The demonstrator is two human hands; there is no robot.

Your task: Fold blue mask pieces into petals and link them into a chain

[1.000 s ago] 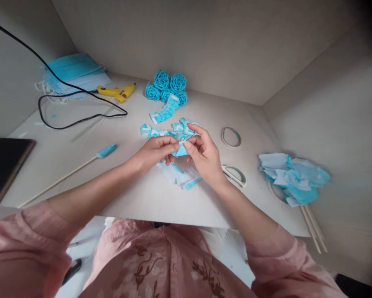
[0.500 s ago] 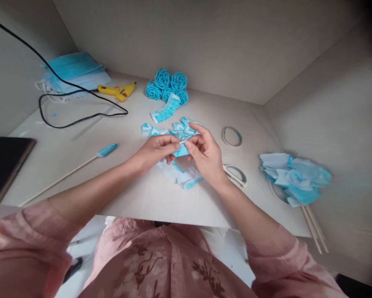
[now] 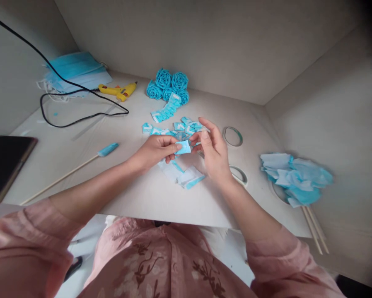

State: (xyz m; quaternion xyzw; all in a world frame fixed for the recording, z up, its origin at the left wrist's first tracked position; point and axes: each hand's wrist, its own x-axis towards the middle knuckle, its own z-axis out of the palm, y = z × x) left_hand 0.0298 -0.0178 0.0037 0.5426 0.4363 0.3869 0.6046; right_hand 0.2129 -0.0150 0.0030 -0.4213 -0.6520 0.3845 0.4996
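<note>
Between thumb and fingers, my left hand (image 3: 159,149) pinches a small blue piece of mask fabric (image 3: 183,147). Just right of that piece, my right hand (image 3: 213,151) has its fingers apart and holds nothing that I can see. Several folded blue pieces (image 3: 186,125) lie behind the hands. Cut scraps of white and blue fabric (image 3: 187,177) rest on the table below them. The white-handled scissors (image 3: 239,174) are partly hidden by my right hand. Farther back is a pleated blue strip (image 3: 167,109) in front of several blue fabric roses (image 3: 170,82).
At the back left are a stack of masks (image 3: 76,70) and a yellow glue gun (image 3: 119,90) with a looping black cord. A blue-tipped stick (image 3: 108,149) and a phone (image 3: 8,165) lie left. On the right are a tape roll (image 3: 233,136), crumpled fabric (image 3: 294,174) and wooden sticks (image 3: 312,229).
My right hand has let go of the blue fabric piece and moved a little to the right, its fingers opening. The piece stays in my left hand and now lies flatter.
</note>
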